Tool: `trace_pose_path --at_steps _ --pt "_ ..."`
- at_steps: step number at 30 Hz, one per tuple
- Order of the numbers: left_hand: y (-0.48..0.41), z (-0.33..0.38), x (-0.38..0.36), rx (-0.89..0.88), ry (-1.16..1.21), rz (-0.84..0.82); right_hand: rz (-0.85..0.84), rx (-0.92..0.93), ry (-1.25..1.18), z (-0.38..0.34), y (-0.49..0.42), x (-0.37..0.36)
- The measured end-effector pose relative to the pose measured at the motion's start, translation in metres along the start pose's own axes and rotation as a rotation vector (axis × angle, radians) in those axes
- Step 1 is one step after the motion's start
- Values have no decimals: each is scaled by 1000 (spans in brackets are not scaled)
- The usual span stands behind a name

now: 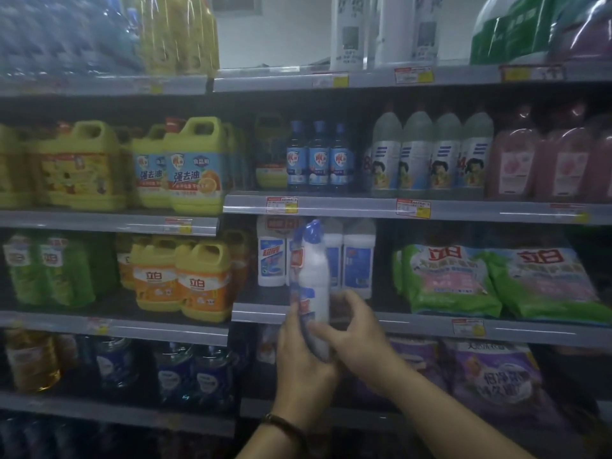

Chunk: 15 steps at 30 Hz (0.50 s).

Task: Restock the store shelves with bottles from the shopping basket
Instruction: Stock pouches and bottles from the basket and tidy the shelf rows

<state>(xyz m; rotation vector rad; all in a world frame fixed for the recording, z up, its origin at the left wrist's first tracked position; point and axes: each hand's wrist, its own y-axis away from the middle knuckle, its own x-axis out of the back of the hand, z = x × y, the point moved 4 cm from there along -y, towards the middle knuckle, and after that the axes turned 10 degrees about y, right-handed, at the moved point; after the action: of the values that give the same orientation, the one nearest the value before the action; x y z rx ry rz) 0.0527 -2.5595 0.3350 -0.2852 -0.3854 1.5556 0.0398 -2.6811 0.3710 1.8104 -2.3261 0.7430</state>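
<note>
White, blue-capped bottle (314, 270), upright, its base clasped by left hand (303, 366) and right hand (357, 337).

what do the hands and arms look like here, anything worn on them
Both are bare: no gloves on the left hand or the right hand, and no sleeves show anywhere in frame. The left one has a thin dark brownish band at the wrist, like a bracelet or watch strap; the blur hides its detail. No rings can be made out.
</note>
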Motion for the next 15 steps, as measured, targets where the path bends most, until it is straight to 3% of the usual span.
trace_pose_path --at_steps 3,6,10,15 --pt "-19 -10 17 -16 -38 125 -30 58 58 -1 -2 -12" --pt "-41 -21 33 26 109 109 -58 86 57 9 -16 -16" --pt "-67 -32 54 75 344 94 66 112 254 34 -41 -12" --pt "-96 -50 75 187 475 36 -78 -75 19 54 -68 -30"
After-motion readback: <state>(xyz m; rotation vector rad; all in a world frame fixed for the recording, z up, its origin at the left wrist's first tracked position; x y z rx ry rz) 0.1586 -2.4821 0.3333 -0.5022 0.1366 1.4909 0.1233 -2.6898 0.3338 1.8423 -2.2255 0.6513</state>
